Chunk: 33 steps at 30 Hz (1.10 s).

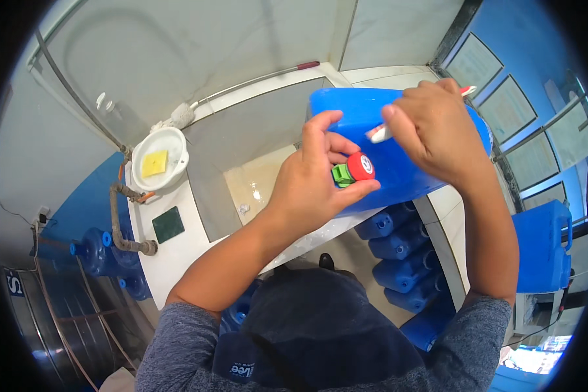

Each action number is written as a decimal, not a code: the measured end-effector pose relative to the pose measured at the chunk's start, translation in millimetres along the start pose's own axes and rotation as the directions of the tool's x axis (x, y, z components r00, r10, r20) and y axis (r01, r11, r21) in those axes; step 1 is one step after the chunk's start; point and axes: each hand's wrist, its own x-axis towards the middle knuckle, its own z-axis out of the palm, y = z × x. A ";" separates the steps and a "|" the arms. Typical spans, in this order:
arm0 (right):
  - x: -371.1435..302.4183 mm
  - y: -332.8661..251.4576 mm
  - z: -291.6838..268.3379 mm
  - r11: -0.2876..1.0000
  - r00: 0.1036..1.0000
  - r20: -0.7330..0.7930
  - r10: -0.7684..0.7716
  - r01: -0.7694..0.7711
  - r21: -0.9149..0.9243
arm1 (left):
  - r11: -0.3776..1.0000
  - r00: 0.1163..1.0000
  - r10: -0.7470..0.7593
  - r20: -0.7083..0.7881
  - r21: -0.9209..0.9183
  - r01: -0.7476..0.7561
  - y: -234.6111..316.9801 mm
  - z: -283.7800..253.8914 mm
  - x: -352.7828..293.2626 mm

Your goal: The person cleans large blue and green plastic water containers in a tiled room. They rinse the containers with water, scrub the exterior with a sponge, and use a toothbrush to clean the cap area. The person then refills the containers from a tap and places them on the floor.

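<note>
My left hand [304, 179] is curled around a small green tap with a red round cap [360, 166], pinched between thumb and fingers. Behind it a large blue water jug [346, 104] lies across the sink's right side. I cannot tell whether the tap is joined to the jug. Over the jug, my right hand [441, 130] grips a red and white toothbrush [377, 134] in a fist. Its head points toward the red cap, slightly apart from it, and its handle end sticks out past my knuckles.
A tiled sink [215, 147] lies ahead. On its left ledge are a white basin [180, 176] with a yellow sponge [155, 163], and a dark green scouring pad [168, 225]. A long-handled brush [255, 85] rests along the back ledge. Blue jugs [405, 261] stand below; another [541, 245] sits far right.
</note>
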 end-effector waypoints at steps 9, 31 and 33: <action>25.2 -18.7 23.3 0.987 0.994 -0.086 -0.063 0.049 -0.153 | 0.998 0.995 0.070 -0.072 0.005 -0.070 -10.9 5.9 0.9; 28.0 -3.6 25.9 0.986 0.972 -0.233 -0.024 -0.016 -0.166 | 0.912 0.902 0.406 -0.145 0.125 -0.390 -25.2 12.0 1.0; 28.1 -35.2 28.1 0.978 0.969 -0.136 -0.205 0.195 -0.079 | 0.902 0.883 0.431 -0.183 0.107 -0.418 -29.9 12.8 3.4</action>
